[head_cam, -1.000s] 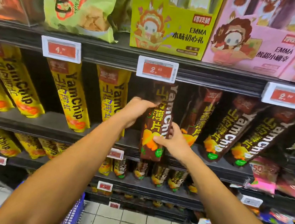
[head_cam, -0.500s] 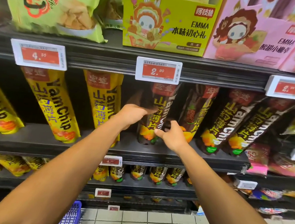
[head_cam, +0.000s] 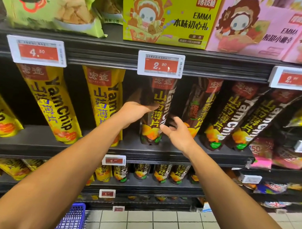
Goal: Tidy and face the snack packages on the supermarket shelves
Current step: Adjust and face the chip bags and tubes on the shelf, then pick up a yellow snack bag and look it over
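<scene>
The brown YamChip pack (head_cam: 157,113) stands upright on the middle shelf (head_cam: 47,145), directly below the 2.90 price tag (head_cam: 160,64). The left hand (head_cam: 134,112) holds the pack's edge at its 9 o'clock side, thumb across the front. The right hand (head_cam: 177,134) sits at the pack's 4 o'clock, fingers loosely spread, gripping nothing, just beside the neighbouring brown pack (head_cam: 200,105).
</scene>
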`<state>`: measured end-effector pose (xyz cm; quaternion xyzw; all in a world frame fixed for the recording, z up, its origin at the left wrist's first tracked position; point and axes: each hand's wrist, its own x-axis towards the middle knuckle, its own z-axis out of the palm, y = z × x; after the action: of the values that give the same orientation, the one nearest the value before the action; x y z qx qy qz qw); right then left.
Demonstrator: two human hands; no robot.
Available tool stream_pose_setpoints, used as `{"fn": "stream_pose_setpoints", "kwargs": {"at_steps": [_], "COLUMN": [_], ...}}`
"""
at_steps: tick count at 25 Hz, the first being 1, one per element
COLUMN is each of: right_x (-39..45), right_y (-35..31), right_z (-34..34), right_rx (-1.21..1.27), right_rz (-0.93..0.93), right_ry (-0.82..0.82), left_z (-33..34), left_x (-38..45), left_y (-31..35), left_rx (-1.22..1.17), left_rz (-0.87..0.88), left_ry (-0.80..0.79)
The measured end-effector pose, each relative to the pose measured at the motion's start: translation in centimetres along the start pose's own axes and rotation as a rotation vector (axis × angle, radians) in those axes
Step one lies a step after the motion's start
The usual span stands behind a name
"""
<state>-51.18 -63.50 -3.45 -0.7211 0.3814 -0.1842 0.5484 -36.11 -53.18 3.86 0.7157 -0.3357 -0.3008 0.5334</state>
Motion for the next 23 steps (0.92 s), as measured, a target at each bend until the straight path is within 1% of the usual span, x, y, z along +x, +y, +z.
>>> {"fn": "stream_pose_setpoints", "kwargs": {"at_steps": [4, 8, 11, 13, 16, 19, 21, 23], "right_x": [-1.4, -2.9, -4.1, -4.9, -6.2, -7.4, -8.3, -9.2], "right_y": [-0.7, -1.8, -2.1, -2.0, -1.7, -1.2, -0.6, 0.1], "right_z": [-1.4, -3.3, -4.5, -5.6, -7.2, -8.9, -10.4, -12.3], "right_rx": [0.068, 0.147, 0.154, 0.148, 0.137, 0.16, 0.187, 0.179], "right_rz": [-0.006, -0.028, -0.044, -0.063, -0.077, -0.089, -0.096, -0.094], "right_ry": [0.03, 0.036, 0.021, 0.014, 0.017, 0.042, 0.068, 0.081], "left_z": [0.1, 1.0, 1.5, 1.9, 2.6, 3.3, 4.3, 6.4], "left_x": [-0.7, -2.6, -4.3, -5.1, -6.2, -7.3, -7.8, -8.3], "left_y": [-0.1, -1.2, -2.4, -3.2, -3.6, -3.8, -3.6, -3.0], "left_rx": [-0.035, -0.087, -0.086, -0.107, -0.2, -0.237, -0.255, -0.263], "left_rz": [-0.046, -0.016, 0.013, 0.036, 0.04, 0.058, 0.041, -0.01], "left_ry": [0.015, 0.067, 0.107, 0.101, 0.094, 0.166, 0.136, 0.014]}}
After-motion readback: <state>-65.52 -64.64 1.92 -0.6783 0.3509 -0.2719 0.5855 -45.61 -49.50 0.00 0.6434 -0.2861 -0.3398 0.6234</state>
